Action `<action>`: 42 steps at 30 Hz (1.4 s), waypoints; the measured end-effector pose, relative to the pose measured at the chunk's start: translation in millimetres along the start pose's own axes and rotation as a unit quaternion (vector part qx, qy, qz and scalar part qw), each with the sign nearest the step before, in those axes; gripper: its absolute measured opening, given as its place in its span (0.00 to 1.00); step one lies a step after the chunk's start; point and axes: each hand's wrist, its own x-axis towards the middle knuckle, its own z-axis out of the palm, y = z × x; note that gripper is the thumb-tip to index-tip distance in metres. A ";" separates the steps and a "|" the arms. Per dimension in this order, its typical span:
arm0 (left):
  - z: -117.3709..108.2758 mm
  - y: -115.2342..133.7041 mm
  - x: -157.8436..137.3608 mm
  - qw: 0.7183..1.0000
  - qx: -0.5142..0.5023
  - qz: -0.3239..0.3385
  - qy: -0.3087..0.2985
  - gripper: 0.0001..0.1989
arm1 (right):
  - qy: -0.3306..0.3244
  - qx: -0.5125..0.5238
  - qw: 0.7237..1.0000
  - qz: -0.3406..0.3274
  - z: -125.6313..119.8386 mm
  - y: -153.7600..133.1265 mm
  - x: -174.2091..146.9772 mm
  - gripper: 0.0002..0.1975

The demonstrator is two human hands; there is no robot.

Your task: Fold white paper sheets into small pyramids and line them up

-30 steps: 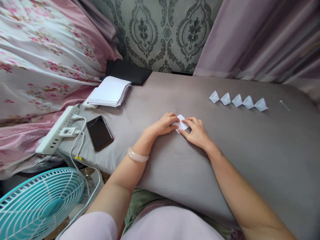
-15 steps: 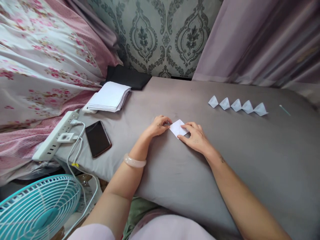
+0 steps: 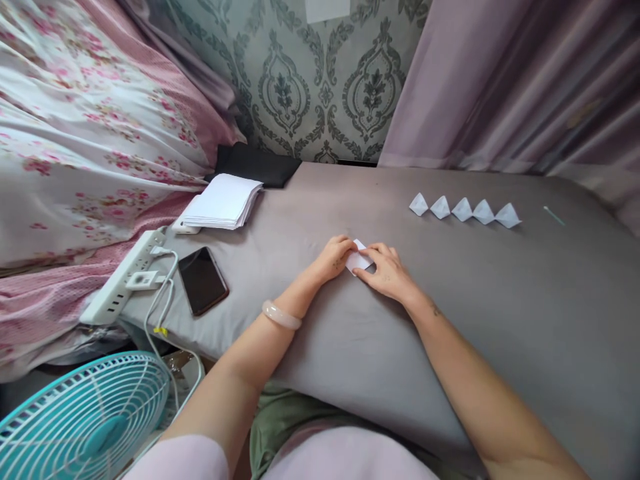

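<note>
A small white folded paper (image 3: 359,263) lies on the grey cloth between my hands, partly covered by fingers. My left hand (image 3: 336,259) is over its left side, the fingers bent and pressed to the paper near its middle. On the right edge, my right hand (image 3: 386,268) grips it with thumb and forefinger, one above the other. Farther back to the right stands a row of several folded white paper pieces (image 3: 463,209) with pointed tops.
At the left are a stack of white paper (image 3: 220,203), a dark phone (image 3: 203,281), and a white power strip (image 3: 123,280) with cables. A turquoise fan (image 3: 95,413) stands below the edge. A thin green stick (image 3: 555,215) lies far right.
My left hand has moved right, from the paper's left corner onto its middle, covering more of it. My right hand keeps its hold. The view has shifted slightly.
</note>
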 end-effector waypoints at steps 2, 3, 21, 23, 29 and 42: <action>6.4 -7.4 0.2 0.999 0.031 0.007 0.001 0.15 | 0.003 -0.004 1.000 -0.009 -0.8 -0.8 -1.2 0.24; 8.7 -10.6 0.4 0.999 0.047 0.012 -0.004 0.16 | 0.003 -0.006 1.000 -0.014 -1.0 -1.4 -1.8 0.24; -26.9 -28.8 5.0 0.983 -0.113 0.054 -0.137 0.20 | 0.009 -0.033 0.999 -0.009 -2.1 -6.3 -8.4 0.23; -30.9 -30.4 3.2 0.975 -0.169 0.042 -0.140 0.21 | 0.010 -0.032 0.999 0.000 -1.8 -6.4 -8.7 0.26; -31.1 -26.7 -7.7 0.977 -0.196 0.004 -0.086 0.15 | 0.007 -0.045 0.999 -0.026 -2.1 -7.7 -10.5 0.23; -35.1 1.7 -36.2 0.989 0.097 0.086 -0.070 0.15 | -0.014 -0.085 0.995 -0.055 -9.5 -10.0 -5.7 0.20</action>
